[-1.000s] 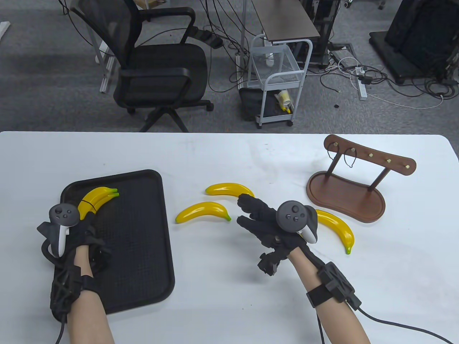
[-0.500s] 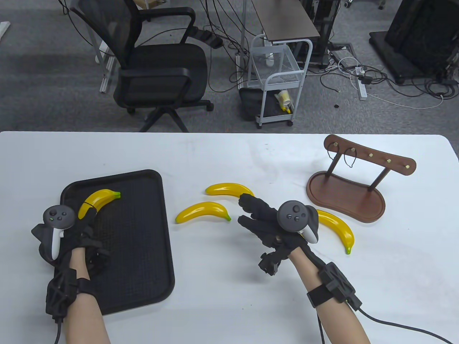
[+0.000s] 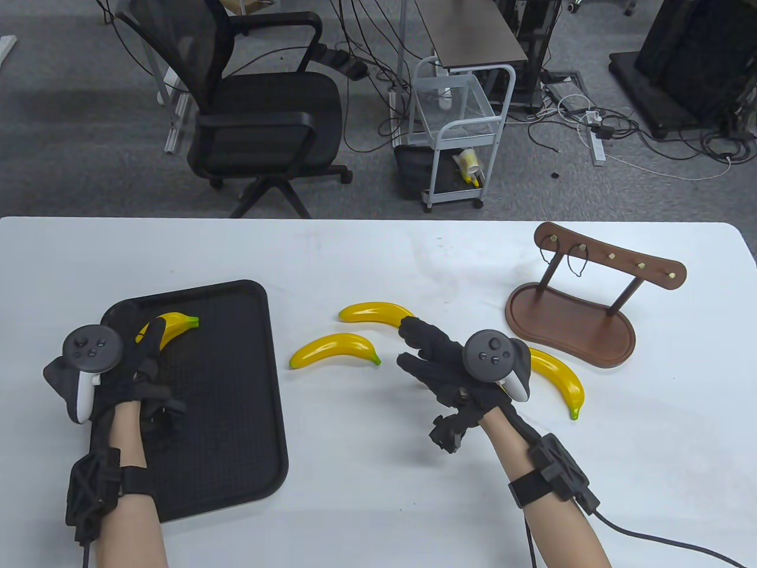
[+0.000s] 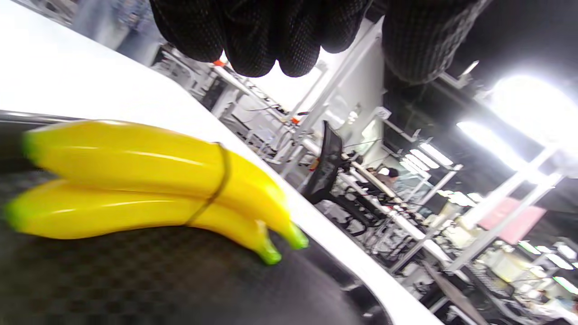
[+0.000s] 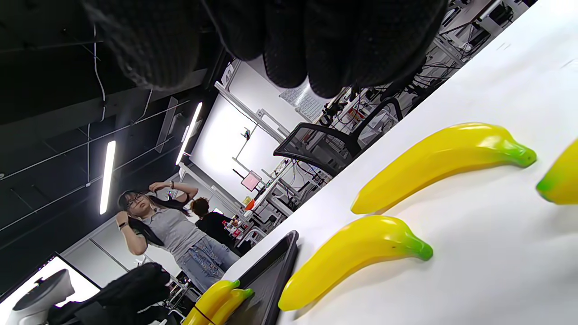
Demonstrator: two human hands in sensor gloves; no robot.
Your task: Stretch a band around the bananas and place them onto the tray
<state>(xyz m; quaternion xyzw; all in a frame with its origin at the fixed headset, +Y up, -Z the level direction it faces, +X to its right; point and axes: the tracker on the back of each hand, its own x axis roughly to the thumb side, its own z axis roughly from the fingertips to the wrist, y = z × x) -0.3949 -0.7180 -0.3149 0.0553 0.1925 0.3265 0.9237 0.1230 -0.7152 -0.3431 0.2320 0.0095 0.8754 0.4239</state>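
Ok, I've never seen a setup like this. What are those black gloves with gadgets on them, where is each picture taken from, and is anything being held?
These are a person's two hands in sensor gloves, each with a tracker strapped on its back. One camera looks down at the table; one sits on each wrist, so gloved fingers hang in from the top there. The left hand hovers over the black tray, where two bananas tied with a band already lie. The right hand hangs over the white table near three loose bananas: far, near and right. A wooden hook stand stands to the right. Neither hand has a grip on anything.
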